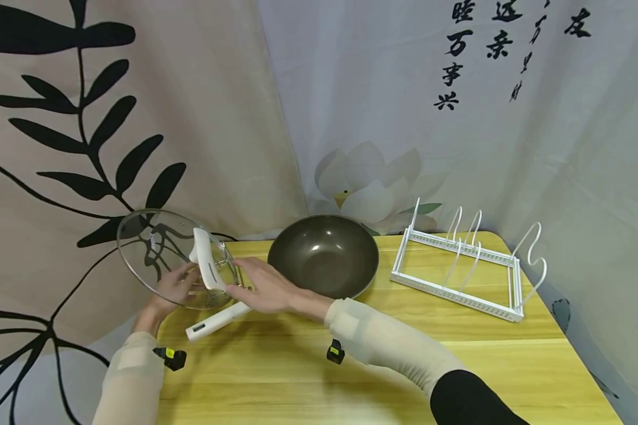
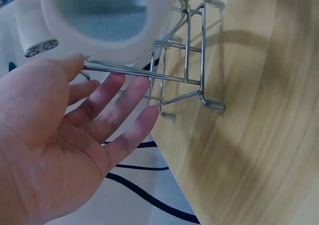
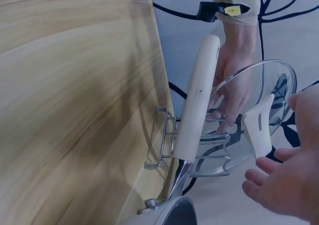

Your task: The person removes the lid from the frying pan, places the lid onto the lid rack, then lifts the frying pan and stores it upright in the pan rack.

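A clear glass lid (image 1: 156, 248) with a white handle (image 1: 206, 260) stands tilted on edge at the table's left side, in a small metal wire rack (image 2: 203, 50). My left hand (image 1: 176, 284) is beside the lid's lower rim; in the left wrist view its thumb and index finger pinch the end of a rack wire, the other fingers loosely bent. My right hand (image 1: 268, 287) hovers at the right of the lid handle, fingers relaxed and holding nothing. Near it lies a dark wok (image 1: 324, 254), its white handle (image 1: 218, 321) pointing left toward me.
A white rack with upright loops (image 1: 457, 295) stands at the right on the wooden table (image 1: 276, 378). Patterned curtains (image 1: 218, 118) hang close behind the table. The table's left edge runs just beneath the wire rack.
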The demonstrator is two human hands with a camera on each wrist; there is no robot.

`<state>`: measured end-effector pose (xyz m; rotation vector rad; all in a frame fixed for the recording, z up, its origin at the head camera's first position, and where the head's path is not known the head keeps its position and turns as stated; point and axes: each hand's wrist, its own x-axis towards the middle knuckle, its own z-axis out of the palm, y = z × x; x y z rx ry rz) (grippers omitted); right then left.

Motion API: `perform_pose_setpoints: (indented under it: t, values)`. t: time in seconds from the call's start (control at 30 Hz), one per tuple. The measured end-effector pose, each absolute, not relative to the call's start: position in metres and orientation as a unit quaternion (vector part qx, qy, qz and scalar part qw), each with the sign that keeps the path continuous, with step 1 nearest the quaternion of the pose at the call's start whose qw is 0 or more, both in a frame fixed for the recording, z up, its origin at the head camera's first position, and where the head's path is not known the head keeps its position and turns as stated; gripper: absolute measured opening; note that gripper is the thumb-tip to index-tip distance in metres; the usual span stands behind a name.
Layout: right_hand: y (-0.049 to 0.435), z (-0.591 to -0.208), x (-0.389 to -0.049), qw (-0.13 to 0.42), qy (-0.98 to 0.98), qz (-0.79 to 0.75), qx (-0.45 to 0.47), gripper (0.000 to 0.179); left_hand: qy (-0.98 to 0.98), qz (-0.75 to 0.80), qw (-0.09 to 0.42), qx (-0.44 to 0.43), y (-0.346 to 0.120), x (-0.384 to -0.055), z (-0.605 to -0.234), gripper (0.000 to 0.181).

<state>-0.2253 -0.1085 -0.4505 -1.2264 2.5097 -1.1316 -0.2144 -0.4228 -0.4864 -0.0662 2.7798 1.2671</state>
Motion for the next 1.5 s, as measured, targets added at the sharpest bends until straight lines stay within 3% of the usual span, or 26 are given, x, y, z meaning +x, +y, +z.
perform_pose_setpoints:
  t: [0.4,0.53,0.77,1.03,1.5]
  values:
    - [-0.089,-0.46,-0.223,0.073,0.846,-0.345,-0.4,0.077,0.937,0.35,0.015,0.009,-0.431,-0.191,-0.493,0.068]
    - [-0.081,-0.462,-0.223,0.053,0.849,-0.325,-0.413,0.077,0.938,0.344,0.024,0.001,-0.429,-0.181,-0.498,0.07]
    - [-0.069,-0.465,-0.221,0.024,0.852,-0.287,-0.437,0.079,0.943,0.332,-0.004,0.016,-0.427,-0.167,-0.501,0.066]
    - [-0.058,-0.466,-0.218,0.014,0.861,-0.258,-0.438,0.078,0.952,0.305,0.027,-0.029,-0.419,-0.149,-0.493,0.079]
    - [-0.041,-0.47,-0.214,0.003,0.86,-0.252,-0.444,0.076,0.964,0.264,0.001,-0.035,-0.411,-0.133,-0.482,0.078]
